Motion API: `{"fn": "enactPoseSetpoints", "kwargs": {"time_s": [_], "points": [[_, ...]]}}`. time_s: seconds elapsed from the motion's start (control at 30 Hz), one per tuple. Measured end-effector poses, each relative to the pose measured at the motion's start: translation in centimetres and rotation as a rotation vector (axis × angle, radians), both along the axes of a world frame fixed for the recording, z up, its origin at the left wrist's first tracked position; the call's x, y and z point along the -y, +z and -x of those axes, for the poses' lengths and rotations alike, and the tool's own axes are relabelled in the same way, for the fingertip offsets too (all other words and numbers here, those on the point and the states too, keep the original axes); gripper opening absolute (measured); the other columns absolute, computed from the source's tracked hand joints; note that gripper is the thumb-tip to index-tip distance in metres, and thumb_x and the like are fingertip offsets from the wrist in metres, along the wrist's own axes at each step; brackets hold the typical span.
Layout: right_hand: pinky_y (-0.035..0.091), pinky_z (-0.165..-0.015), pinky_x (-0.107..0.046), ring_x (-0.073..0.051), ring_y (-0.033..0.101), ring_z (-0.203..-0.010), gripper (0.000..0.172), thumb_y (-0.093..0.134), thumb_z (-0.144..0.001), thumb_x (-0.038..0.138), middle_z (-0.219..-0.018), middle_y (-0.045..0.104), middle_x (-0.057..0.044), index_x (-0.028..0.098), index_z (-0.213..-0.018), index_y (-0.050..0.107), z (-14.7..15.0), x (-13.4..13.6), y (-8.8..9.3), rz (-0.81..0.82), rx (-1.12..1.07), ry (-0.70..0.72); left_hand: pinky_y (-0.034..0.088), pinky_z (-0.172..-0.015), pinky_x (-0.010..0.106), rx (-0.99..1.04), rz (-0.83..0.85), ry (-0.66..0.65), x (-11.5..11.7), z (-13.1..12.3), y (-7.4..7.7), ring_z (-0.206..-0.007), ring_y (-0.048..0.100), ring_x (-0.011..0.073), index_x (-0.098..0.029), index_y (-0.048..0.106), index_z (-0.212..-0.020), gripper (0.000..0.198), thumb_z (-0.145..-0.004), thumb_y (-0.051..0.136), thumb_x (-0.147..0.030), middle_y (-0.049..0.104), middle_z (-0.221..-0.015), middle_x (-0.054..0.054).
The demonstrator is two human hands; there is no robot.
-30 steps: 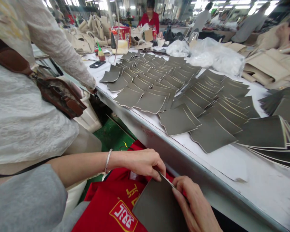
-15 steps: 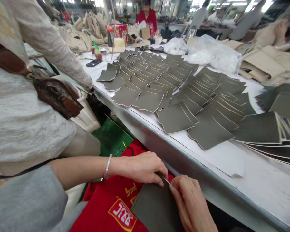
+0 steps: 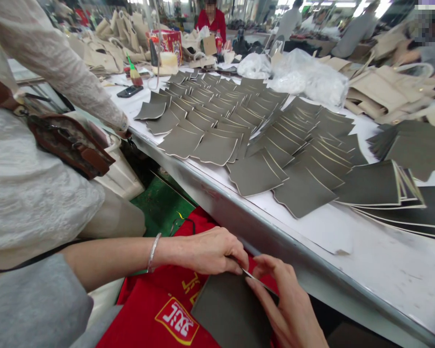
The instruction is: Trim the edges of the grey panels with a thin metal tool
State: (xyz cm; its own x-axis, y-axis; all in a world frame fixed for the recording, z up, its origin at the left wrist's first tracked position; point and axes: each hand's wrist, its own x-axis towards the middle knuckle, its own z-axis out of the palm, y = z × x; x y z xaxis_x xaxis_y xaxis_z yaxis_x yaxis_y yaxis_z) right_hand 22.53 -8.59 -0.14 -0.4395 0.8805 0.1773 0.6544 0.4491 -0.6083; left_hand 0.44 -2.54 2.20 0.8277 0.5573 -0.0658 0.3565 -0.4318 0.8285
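A stack of dark grey leather pieces (image 3: 228, 309) rests on a red cloth with a printed logo (image 3: 155, 309) over my lap, below the table edge. My left hand (image 3: 210, 251), with a silver bracelet at the wrist, pinches the stack's top corner. From the right, my right hand (image 3: 286, 304) curls its fingers against the same edge, thumb and forefinger on the top sheet. Many more grey leather pieces (image 3: 253, 125) lie fanned in overlapping rows on the white table (image 3: 384, 270).
A person in a white lace top (image 3: 32, 183) with a brown bag (image 3: 72, 145) stands close on my left. Clear plastic bags (image 3: 311, 77), beige bags (image 3: 391, 92), a phone (image 3: 129, 91) and a brush (image 3: 135, 77) lie farther back. Other workers are at the far end.
The view has drifted so the table sits higher and further left. My right hand has loosened and its fingers have spread a little along the stack's edge; my left hand keeps its pinch.
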Motion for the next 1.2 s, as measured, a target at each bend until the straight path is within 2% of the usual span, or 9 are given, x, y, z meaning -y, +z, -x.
{"fn": "enactPoseSetpoints", "kwargs": {"time_s": [0.13,0.23,0.43,0.63,0.7,0.8,0.93,1.07,1.2], "points": [[0.046,-0.072,-0.032,-0.016,0.06,-0.079,0.005,0.054,-0.094,0.032,-0.086,0.066,0.001,0.027,-0.095,0.057,0.3,-0.2,0.4,0.022,0.035,0.106,0.041,-0.081,0.02,0.023,0.002,0.003,0.2,0.0,0.0,-0.086,0.063,0.0144,-0.018,0.072,-0.093,0.011,-0.088,0.063,-0.019,0.071,-0.089,0.003],[0.042,-0.074,-0.034,-0.016,0.059,-0.075,0.014,0.051,-0.096,0.033,-0.08,0.065,0.002,0.025,-0.086,0.057,0.0,-0.1,0.5,0.053,0.037,0.1,0.041,-0.08,0.019,0.026,0.038,0.03,0.3,0.2,-0.1,-0.085,0.062,0.0135,-0.018,0.072,-0.091,0.009,-0.086,0.064,-0.017,0.07,-0.088,0.001],[0.036,-0.072,-0.032,-0.013,0.058,-0.069,0.014,0.052,-0.096,0.032,-0.075,0.063,0.005,0.026,-0.084,0.057,-2.1,0.1,0.4,0.03,0.06,0.13,0.042,-0.076,0.017,0.052,0.108,0.054,0.3,0.8,0.0,-0.079,0.061,0.0115,-0.016,0.07,-0.085,0.006,-0.085,0.065,-0.014,0.068,-0.082,0.0],[0.033,-0.073,-0.033,-0.014,0.058,-0.071,0.016,0.049,-0.097,0.029,-0.075,0.063,0.004,0.025,-0.083,0.056,-1.7,0.0,1.1,0.045,0.092,0.163,0.043,-0.077,0.024,-0.13,-0.154,0.034,1.1,-1.0,0.3,-0.084,0.063,0.0185,-0.02,0.068,-0.088,0.005,-0.083,0.067,-0.021,0.07,-0.086,0.001],[0.033,-0.072,-0.033,-0.014,0.057,-0.07,0.016,0.05,-0.097,0.029,-0.074,0.063,0.004,0.025,-0.082,0.056,-1.7,-0.1,1.1,0.049,0.075,0.158,0.043,-0.074,0.025,-0.149,-0.195,0.003,1.5,-1.8,0.0,-0.08,0.064,0.0189,-0.02,0.066,-0.084,0.004,-0.084,0.066,-0.025,0.07,-0.081,0.001],[0.036,-0.069,-0.031,-0.013,0.057,-0.069,0.013,0.054,-0.095,0.031,-0.074,0.062,0.005,0.025,-0.083,0.057,-2.4,0.1,0.8,0.081,0.048,0.151,0.043,-0.072,0.023,-0.12,-0.152,0.002,1.6,-2.5,-0.5,-0.078,0.064,0.0163,-0.02,0.066,-0.079,0.012,-0.088,0.061,-0.025,0.07,-0.078,0.0],[0.04,-0.072,-0.029,-0.015,0.057,-0.078,0.012,0.055,-0.093,0.037,-0.081,0.063,0.004,0.027,-0.086,0.059,-3.7,0.7,0.3,0.249,0.025,0.075,0.041,-0.07,0.021,-0.091,-0.082,0.027,1.3,-2.3,-0.9,-0.077,0.065,0.0146,-0.021,0.069,-0.083,0.008,-0.088,0.063,-0.025,0.07,-0.078,-0.001],[0.041,-0.071,-0.027,-0.015,0.055,-0.077,0.024,0.051,-0.095,0.042,-0.078,0.062,0.003,0.026,-0.079,0.059,-3.7,0.9,0.4,0.379,-0.014,0.012,0.041,-0.069,0.022,-0.122,-0.071,0.031,1.1,-2.3,-0.5,-0.078,0.065,0.015,-0.022,0.069,-0.084,0.008,-0.088,0.063,-0.026,0.071,-0.08,-0.001],[0.039,-0.069,-0.027,-0.015,0.054,-0.074,0.029,0.05,-0.094,0.045,-0.074,0.06,0.002,0.025,-0.075,0.059,-3.3,0.7,0.8,0.394,-0.026,-0.03,0.039,-0.065,0.021,-0.147,-0.111,0.029,1.2,-3.0,0.5,-0.078,0.065,0.0156,-0.022,0.069,-0.087,0.007,-0.087,0.063,-0.024,0.071,-0.081,0.0]]}}
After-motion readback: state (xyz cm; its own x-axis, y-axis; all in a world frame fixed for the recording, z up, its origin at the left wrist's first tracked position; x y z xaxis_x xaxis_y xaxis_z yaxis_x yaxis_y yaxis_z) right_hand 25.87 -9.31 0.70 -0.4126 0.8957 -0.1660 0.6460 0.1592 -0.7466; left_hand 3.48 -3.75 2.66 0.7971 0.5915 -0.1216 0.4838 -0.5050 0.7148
